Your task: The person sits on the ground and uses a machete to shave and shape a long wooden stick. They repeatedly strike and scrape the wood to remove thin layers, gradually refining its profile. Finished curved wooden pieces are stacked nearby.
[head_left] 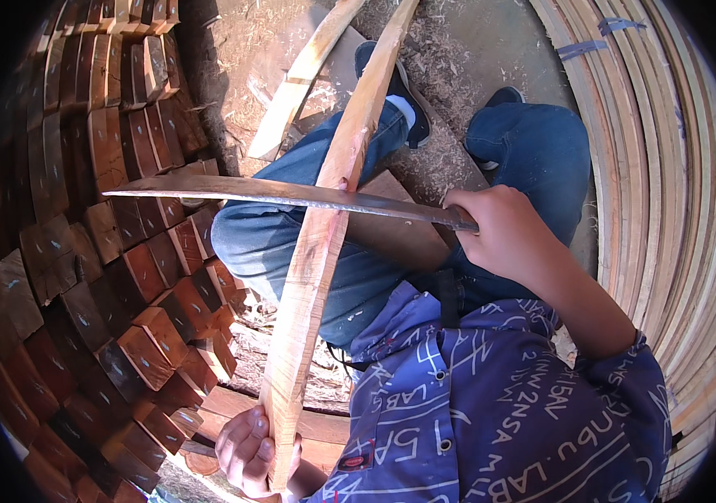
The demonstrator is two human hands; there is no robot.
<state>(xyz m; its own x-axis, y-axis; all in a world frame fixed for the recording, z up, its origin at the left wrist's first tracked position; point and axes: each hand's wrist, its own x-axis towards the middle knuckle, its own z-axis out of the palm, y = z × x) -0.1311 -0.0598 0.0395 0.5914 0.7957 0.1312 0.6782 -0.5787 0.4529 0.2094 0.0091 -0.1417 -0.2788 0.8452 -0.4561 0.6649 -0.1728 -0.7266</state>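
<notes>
A long, pale wooden plank slants from my lower left up past my bent leg to the top of the view. My left hand is closed around its near end, with fingers on the left side. In my right hand, closed around the grip, is a machete with a long, slightly curved blade. The blade lies across the plank at about its middle, its tip pointing left, beside a small dark knot. My fist hides most of the machete's handle.
Stacked reddish-brown timber ends rise on the left. Long pale boards, bound with bluish strips, curve along the right. Another pale wood piece lies on the shaving-strewn ground ahead, near my shoe.
</notes>
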